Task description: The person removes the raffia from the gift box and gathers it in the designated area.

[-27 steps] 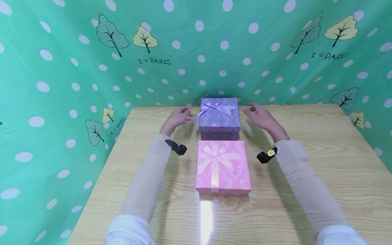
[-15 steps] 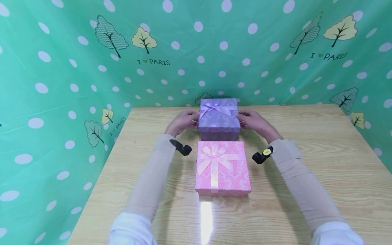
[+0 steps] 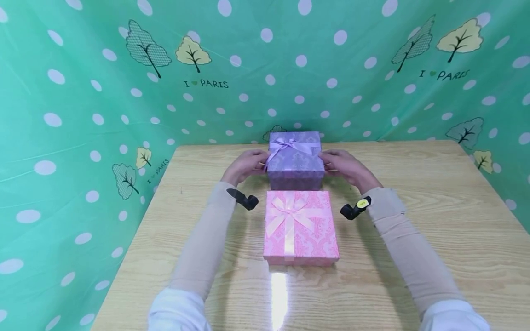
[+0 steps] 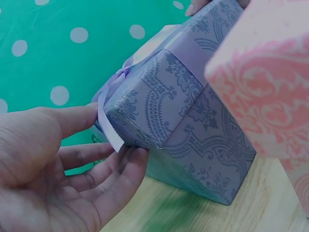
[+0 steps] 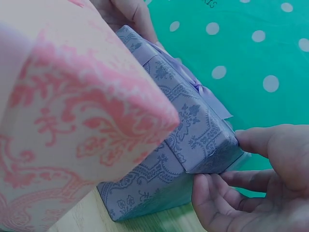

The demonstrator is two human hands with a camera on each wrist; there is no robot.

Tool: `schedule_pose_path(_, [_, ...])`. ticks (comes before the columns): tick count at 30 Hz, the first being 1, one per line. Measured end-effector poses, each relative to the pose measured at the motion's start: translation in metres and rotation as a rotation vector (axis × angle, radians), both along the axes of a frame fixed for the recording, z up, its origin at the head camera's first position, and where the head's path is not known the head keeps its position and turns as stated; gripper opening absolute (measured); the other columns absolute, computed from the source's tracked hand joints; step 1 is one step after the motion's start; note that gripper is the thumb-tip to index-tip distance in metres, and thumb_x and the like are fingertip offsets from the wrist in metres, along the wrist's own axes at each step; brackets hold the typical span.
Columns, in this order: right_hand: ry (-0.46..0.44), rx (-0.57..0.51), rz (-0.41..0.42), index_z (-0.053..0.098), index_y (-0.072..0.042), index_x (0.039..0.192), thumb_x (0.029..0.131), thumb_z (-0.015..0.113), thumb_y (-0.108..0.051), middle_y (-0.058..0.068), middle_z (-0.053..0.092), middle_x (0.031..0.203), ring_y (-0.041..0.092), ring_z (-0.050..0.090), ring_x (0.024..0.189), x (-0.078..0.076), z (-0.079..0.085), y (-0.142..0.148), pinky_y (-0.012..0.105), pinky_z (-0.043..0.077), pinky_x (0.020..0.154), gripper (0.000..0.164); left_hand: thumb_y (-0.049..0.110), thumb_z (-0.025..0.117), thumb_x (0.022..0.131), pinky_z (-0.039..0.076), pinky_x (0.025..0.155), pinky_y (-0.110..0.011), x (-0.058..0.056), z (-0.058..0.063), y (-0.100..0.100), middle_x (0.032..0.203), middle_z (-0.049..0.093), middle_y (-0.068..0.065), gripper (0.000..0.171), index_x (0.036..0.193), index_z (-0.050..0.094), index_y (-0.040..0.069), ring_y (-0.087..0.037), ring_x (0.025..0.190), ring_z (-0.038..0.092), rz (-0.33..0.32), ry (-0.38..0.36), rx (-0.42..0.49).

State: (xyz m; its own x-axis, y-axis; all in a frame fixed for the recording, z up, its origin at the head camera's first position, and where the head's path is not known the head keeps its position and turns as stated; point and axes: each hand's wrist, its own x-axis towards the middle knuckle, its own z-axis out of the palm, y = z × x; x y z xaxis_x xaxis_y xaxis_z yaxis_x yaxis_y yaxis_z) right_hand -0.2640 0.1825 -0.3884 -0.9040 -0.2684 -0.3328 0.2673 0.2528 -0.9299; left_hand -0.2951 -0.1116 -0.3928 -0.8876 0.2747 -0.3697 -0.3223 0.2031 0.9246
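At the back of the table stands a purple patterned gift box (image 3: 295,182), its lid (image 3: 300,161) tied with a lilac ribbon bow (image 3: 290,144). My left hand (image 3: 246,164) grips the lid's left side; in the left wrist view its thumb is at the top edge beside a loose ribbon tail (image 4: 110,128), fingertips under the lid's rim. On the opposite side my right hand (image 3: 343,165) holds the lid the same way, thumb at the upper edge and curled fingertips (image 5: 203,186) under the rim.
A pink gift box (image 3: 319,236) with a pale pink bow sits directly in front of the purple one, between the forearms. The wooden table (image 3: 434,184) extends to both sides. A green dotted cloth (image 3: 248,41) hangs right behind and to the left.
Both hands have moved inward from either side of the purple gift box and now grip its lid. Over the last half second they stay nearly in place. The pink box has not moved.
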Motion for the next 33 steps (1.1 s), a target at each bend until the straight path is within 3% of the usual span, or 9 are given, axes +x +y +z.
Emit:
schedule_pose_path(6, [0.004,-0.001,-0.004,0.030,0.003,0.145,0.102,0.044,-0.034,0.013,0.047,0.126,0.021,0.051,0.109,0.003,0.009,-0.001,0.039,0.043,0.104,0.059,0.026,0.053,0.099,0.051,0.097,-0.040,0.001,0.009,-0.002,0.102,0.057,-0.009,0.040,0.128,0.053,-0.002,-0.021,0.093,0.059,-0.018,0.006,-0.013])
schedule_pose_path(12, [0.038,0.021,-0.025,0.037,0.003,0.141,0.102,0.044,-0.035,0.006,0.049,0.113,0.014,0.053,0.098,0.004,0.025,-0.003,0.030,0.050,0.093,0.055,0.027,0.054,0.099,0.052,0.094,-0.038,0.001,0.029,-0.001,0.099,0.056,-0.007,0.042,0.129,0.051,-0.002,-0.017,0.083,0.059,-0.014,0.027,-0.008])
schedule_pose_path(18, [0.053,0.017,-0.030,0.036,0.004,0.139,0.101,0.044,-0.036,0.007,0.046,0.115,0.015,0.052,0.099,0.003,0.037,-0.004,0.023,0.052,0.085,0.056,0.028,0.054,0.098,0.054,0.090,-0.036,-0.001,0.039,-0.002,0.095,0.057,-0.006,0.039,0.123,0.054,-0.003,-0.016,0.079,0.060,-0.005,0.048,0.002])
schedule_pose_path(25, [0.092,0.002,-0.071,0.032,0.001,0.145,0.100,0.048,-0.036,0.014,0.048,0.127,0.023,0.053,0.111,0.001,0.045,-0.007,0.034,0.050,0.098,0.060,0.031,0.053,0.098,0.053,0.091,-0.036,-0.001,0.048,-0.004,0.106,0.058,-0.009,0.042,0.131,0.050,0.005,-0.020,0.091,0.060,0.021,0.072,-0.005])
schedule_pose_path(29, [0.152,0.019,-0.111,0.038,0.002,0.141,0.098,0.049,-0.041,0.016,0.050,0.129,0.025,0.053,0.114,0.002,0.051,-0.010,0.041,0.045,0.104,0.061,0.039,0.053,0.097,0.054,0.088,-0.035,-0.002,0.054,-0.003,0.113,0.058,-0.010,0.045,0.131,0.051,0.010,-0.021,0.097,0.061,0.051,0.122,-0.064])
schedule_pose_path(33, [0.224,0.057,-0.140,0.044,0.000,0.137,0.097,0.051,-0.043,0.012,0.051,0.125,0.025,0.052,0.114,0.004,0.057,-0.011,0.040,0.045,0.102,0.059,0.038,0.055,0.097,0.055,0.088,-0.035,-0.001,0.061,-0.002,0.119,0.058,-0.011,0.047,0.134,0.050,0.010,-0.023,0.102,0.061,0.068,0.180,-0.103])
